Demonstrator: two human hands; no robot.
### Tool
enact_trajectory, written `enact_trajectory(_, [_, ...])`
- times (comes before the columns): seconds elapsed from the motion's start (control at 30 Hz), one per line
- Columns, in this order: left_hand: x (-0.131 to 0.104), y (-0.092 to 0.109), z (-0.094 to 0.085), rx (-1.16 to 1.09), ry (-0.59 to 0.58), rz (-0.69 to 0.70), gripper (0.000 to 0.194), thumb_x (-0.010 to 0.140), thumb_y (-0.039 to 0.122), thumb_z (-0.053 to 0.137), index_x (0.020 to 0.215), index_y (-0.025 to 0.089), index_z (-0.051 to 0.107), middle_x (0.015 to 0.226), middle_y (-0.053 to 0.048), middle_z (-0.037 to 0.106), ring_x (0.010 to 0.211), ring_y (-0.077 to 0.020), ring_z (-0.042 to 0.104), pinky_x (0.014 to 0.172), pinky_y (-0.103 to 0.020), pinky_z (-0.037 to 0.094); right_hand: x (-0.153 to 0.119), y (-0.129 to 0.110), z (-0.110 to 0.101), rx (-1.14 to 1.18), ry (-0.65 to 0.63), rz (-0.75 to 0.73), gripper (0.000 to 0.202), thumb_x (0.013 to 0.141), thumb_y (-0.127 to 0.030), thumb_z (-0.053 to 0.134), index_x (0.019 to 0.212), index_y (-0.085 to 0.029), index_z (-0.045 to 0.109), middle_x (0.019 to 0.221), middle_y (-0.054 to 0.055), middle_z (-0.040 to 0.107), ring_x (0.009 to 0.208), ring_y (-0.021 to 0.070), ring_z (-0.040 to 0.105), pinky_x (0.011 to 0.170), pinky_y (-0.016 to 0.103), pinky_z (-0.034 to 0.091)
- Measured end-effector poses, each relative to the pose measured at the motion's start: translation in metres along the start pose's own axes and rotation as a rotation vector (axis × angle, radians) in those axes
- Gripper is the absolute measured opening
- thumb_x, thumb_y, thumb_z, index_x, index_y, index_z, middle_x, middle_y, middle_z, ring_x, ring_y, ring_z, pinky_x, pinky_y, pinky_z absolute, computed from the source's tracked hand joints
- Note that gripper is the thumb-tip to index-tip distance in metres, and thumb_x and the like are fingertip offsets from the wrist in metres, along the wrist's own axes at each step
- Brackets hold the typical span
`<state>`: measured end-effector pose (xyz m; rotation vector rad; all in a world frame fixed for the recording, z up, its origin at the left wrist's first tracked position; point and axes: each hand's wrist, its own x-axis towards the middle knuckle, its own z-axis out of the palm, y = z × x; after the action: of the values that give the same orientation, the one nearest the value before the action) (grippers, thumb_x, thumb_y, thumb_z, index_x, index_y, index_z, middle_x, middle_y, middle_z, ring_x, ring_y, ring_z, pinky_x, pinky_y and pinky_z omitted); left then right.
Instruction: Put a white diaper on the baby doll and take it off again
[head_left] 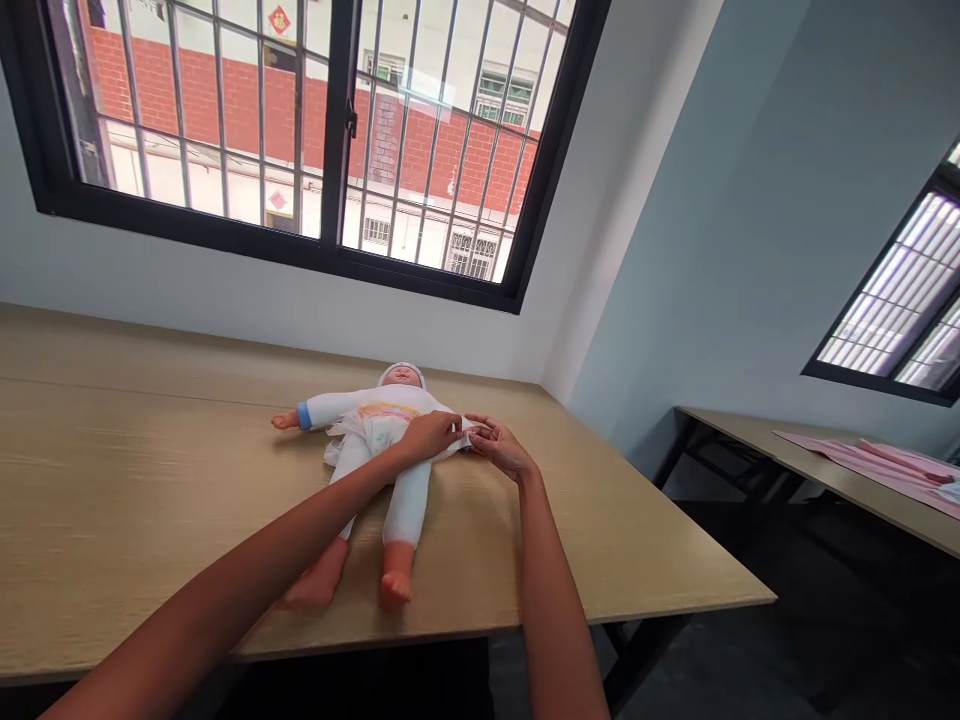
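A baby doll [407, 495] lies on its back on a wooden table [187, 470], head toward the window wall and bare feet toward me. It wears a white outfit, a white cap and a white diaper-like piece round its waist. Its arm on the left of the view is stretched out, with a blue cuff [304, 416]. At the other arm, the fingers of my left hand [431, 437] are closed on the white sleeve. Across from it, my right hand [504, 449] has thumb and fingers closed round the sleeve's end. The doll's hand there is hidden.
The table's back edge meets the wall under a barred window [330, 130]. Its right edge slants down to a front corner. Farther right, a second table [720, 430] carries a pink cloth [862, 460] with things on it.
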<state>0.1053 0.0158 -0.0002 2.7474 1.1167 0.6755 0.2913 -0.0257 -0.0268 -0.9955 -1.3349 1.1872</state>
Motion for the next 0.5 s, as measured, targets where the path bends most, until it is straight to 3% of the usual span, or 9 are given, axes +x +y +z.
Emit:
enact_trajectory(0.2, [0.002,0.0,0.005,0.102,0.019,-0.065,0.02,0.09,0.019,0.043,0.088,0.017,0.063,0.089,-0.008,0.069,0.081,-0.0211,0.065,0.064,-0.028,0.045,-0.002,-0.002,-0.001,0.031,-0.002,0.014,0.066,0.058,-0.034,0.089,0.116,-0.02,0.063,0.089,0.001,0.064,0.083,0.0124,0.06,0.082,0.026,0.049])
enact_trajectory(0.3, [0.001,0.005,0.005,0.167,0.042,-0.061,0.021,0.084,0.009,0.045,0.096,0.017,0.061,0.098,-0.009,0.067,0.089,-0.0218,0.063,0.068,-0.028,0.046,-0.001,-0.003,-0.001,0.042,0.017,0.007,0.06,0.058,-0.03,0.087,0.113,-0.02,0.064,0.089,0.001,0.063,0.085,0.013,0.06,0.082,0.026,0.049])
enact_trajectory(0.4, [-0.003,0.012,-0.001,0.221,0.072,-0.002,0.034,0.082,0.001,0.042,0.108,0.017,0.057,0.11,-0.01,0.064,0.102,-0.0235,0.057,0.073,-0.03,0.047,0.0,-0.003,-0.002,0.049,0.081,0.0,0.056,0.058,-0.026,0.085,0.109,-0.021,0.064,0.088,0.001,0.061,0.083,0.0133,0.06,0.078,0.026,0.051])
enact_trajectory(0.5, [-0.016,0.021,-0.006,0.268,0.084,0.096,0.028,0.089,0.006,0.039,0.104,0.015,0.061,0.11,-0.014,0.063,0.107,-0.028,0.053,0.084,-0.04,0.045,0.001,-0.004,0.001,0.034,0.137,-0.018,0.051,0.061,-0.024,0.08,0.108,-0.022,0.063,0.09,0.0,0.059,0.081,0.0129,0.059,0.075,0.025,0.051])
